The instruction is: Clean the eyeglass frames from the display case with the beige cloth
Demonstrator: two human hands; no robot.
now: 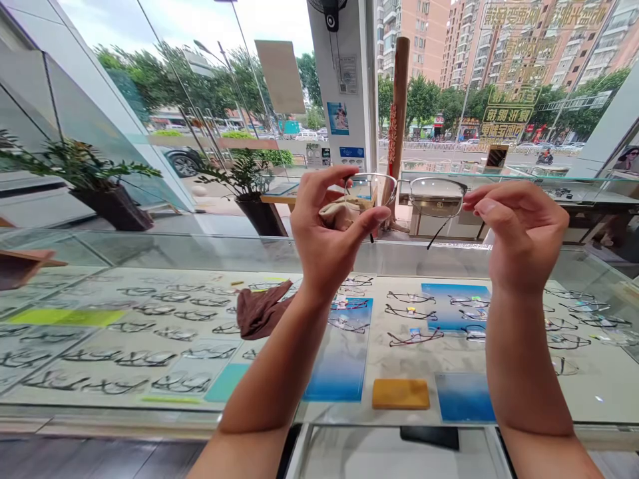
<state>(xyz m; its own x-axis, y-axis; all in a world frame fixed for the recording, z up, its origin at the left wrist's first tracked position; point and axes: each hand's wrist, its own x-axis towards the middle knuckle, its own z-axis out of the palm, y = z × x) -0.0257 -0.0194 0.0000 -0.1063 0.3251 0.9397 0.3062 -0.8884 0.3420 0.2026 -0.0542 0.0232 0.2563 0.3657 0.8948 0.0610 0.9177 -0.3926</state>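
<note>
I hold a pair of thin metal-framed glasses [409, 194] up in front of me, above a glass display counter [150, 253]. My left hand [329, 229] pinches the left lens between thumb and fingers through a small beige cloth [335, 214]. My right hand [519, 229] is closed on the right end of the frame near the hinge. One temple arm hangs down loosely between the hands.
Under the counter glass lie several rows of spectacle frames [150, 332] and blue cards. A brown cloth [259, 311] lies on the counter top, an orange pad [400, 394] near the front. Potted plants [249, 183] and a wooden post [398, 120] stand by the window.
</note>
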